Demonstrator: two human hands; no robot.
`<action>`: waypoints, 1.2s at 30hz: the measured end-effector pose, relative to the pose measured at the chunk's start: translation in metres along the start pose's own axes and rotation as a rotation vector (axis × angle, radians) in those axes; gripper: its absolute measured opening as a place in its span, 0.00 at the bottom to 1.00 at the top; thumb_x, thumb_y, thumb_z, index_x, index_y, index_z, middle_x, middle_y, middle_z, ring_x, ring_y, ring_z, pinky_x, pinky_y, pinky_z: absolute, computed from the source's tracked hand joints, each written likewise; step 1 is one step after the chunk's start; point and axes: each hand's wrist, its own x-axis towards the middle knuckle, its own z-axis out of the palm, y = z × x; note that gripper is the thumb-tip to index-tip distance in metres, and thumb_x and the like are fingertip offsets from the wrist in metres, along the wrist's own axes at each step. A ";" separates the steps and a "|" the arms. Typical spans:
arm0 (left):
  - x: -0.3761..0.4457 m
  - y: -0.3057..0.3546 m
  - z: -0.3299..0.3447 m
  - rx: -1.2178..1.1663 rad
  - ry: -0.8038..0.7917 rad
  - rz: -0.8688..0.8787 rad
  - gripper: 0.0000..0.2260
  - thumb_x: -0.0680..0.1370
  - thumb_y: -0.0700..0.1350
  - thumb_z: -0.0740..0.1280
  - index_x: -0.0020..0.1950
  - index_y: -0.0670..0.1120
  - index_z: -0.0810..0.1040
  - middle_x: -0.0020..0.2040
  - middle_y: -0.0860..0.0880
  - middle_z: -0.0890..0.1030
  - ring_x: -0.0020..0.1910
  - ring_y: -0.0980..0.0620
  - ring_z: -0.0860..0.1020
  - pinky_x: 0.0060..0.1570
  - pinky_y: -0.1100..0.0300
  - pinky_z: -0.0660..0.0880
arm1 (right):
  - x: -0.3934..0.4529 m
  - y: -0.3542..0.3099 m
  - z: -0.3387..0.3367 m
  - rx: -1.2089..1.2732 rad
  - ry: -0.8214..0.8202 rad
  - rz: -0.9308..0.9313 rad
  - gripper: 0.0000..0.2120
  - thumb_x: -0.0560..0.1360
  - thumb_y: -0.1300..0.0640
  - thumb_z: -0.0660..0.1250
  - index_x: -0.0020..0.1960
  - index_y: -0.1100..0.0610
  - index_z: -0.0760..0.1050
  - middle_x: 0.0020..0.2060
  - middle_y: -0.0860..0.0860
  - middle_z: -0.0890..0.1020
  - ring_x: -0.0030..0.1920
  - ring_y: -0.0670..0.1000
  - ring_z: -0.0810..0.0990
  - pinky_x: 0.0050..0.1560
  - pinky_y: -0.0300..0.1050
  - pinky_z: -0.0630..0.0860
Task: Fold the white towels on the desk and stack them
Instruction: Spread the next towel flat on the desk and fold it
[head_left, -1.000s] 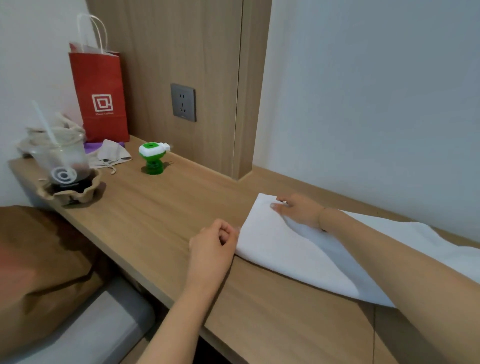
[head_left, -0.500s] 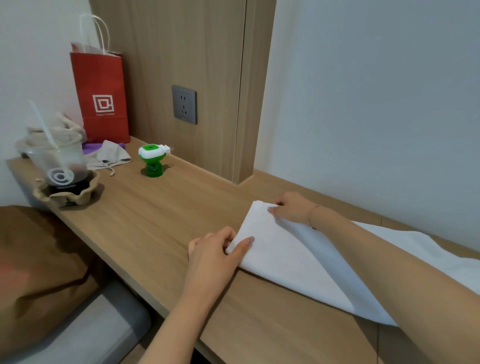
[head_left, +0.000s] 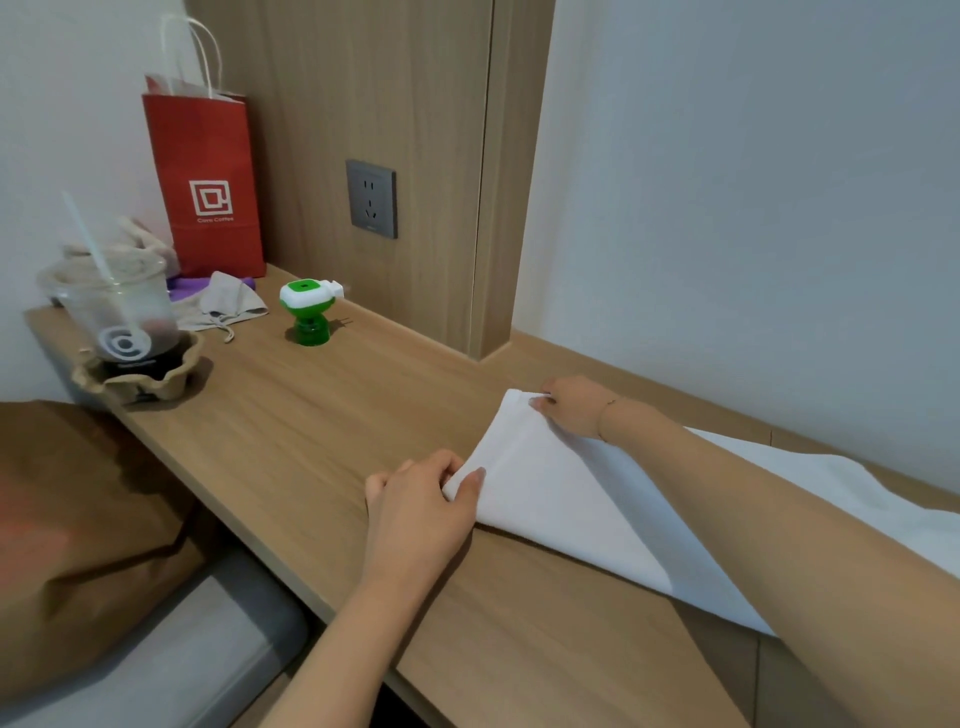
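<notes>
Towel (head_left: 582, 499), white, smooth and flat, lies along the wood-grain worktop (head_left: 291, 415) toward its right end, its left edge folded over. Left hand (head_left: 421, 509) pinches the near corner; right hand (head_left: 571, 408) pinches the far corner by the wall.

one towel (head_left: 582, 499), two hands (head_left: 415, 514), one cup (head_left: 122, 317)

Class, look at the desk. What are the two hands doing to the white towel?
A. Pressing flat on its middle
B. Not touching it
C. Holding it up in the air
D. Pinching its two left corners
D: the left hand and right hand each pinch a corner of the towel, which lies on the desk.
</notes>
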 end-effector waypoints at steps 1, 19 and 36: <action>0.000 0.000 -0.001 -0.002 -0.007 -0.010 0.13 0.78 0.54 0.64 0.35 0.53 0.69 0.29 0.55 0.74 0.36 0.58 0.73 0.48 0.60 0.57 | 0.000 -0.001 0.001 -0.008 0.012 0.000 0.15 0.83 0.52 0.56 0.47 0.63 0.71 0.46 0.60 0.77 0.47 0.57 0.74 0.45 0.47 0.67; -0.054 0.063 0.004 0.042 0.139 0.372 0.08 0.79 0.45 0.68 0.57 0.49 0.78 0.56 0.53 0.77 0.55 0.51 0.74 0.57 0.59 0.65 | -0.178 0.038 -0.018 0.147 0.374 -0.122 0.15 0.80 0.53 0.61 0.65 0.53 0.75 0.64 0.49 0.76 0.65 0.51 0.72 0.63 0.42 0.67; -0.074 0.125 0.097 0.524 -0.434 0.222 0.29 0.84 0.56 0.42 0.80 0.41 0.44 0.81 0.44 0.44 0.80 0.48 0.45 0.77 0.48 0.44 | -0.377 0.245 0.022 0.192 0.380 0.628 0.26 0.84 0.47 0.47 0.79 0.54 0.49 0.79 0.53 0.50 0.78 0.53 0.47 0.76 0.49 0.45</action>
